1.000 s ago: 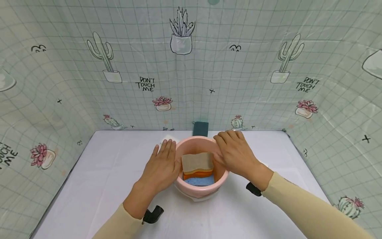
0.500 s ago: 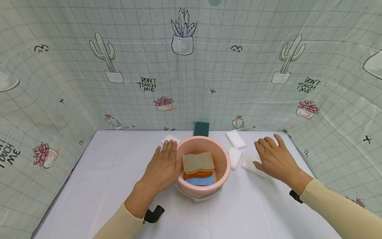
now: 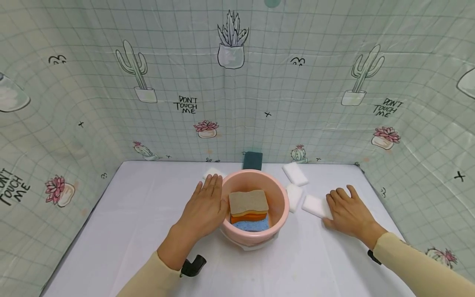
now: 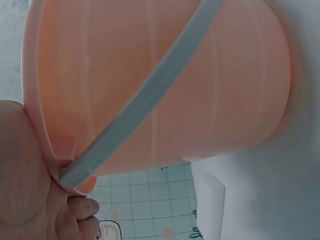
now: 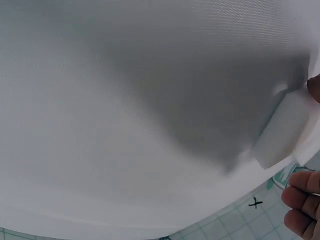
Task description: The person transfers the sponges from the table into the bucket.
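My left hand rests with straight fingers against the left rim of a pink bucket. In the left wrist view the palm touches the rim near the joint of the grey handle. Inside the bucket a beige-topped orange sponge lies over a blue sponge. My right hand is low over the right end of a white sponge block on the table. In the right wrist view the thumb is at the block's edge; the fingers stand apart from it.
Two more white blocks, one farther back and one beside the bucket, lie right of it. Behind stands a dark green block. Another white piece is partly hidden by my left fingertips. A patterned curtain encloses the white table.
My right hand has left the bucket's right side, moved right and come down over the white block. The left hand has stayed at the rim.
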`<action>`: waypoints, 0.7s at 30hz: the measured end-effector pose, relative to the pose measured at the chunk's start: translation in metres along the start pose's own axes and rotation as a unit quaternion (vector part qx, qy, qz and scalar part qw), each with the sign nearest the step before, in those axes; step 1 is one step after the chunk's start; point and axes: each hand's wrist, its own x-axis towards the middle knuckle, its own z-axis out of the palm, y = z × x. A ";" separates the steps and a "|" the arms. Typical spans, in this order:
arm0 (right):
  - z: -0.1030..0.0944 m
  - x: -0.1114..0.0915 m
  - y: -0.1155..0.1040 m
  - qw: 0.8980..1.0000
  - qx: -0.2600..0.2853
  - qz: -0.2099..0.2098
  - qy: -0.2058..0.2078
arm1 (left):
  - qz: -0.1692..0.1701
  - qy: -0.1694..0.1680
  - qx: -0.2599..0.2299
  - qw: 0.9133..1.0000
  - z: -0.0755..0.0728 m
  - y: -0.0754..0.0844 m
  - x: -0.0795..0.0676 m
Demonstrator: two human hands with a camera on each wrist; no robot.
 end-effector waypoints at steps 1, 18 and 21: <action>0.002 -0.001 0.000 1.000 0.003 0.003 -0.004 | 0.000 -0.001 0.001 1.000 0.000 0.000 0.000; 0.004 0.005 0.012 0.995 0.067 0.076 -0.028 | 0.001 0.004 0.002 1.000 0.000 0.001 0.000; -0.003 0.012 0.018 0.995 0.058 0.082 0.006 | 0.002 0.005 0.001 1.000 0.000 0.002 0.000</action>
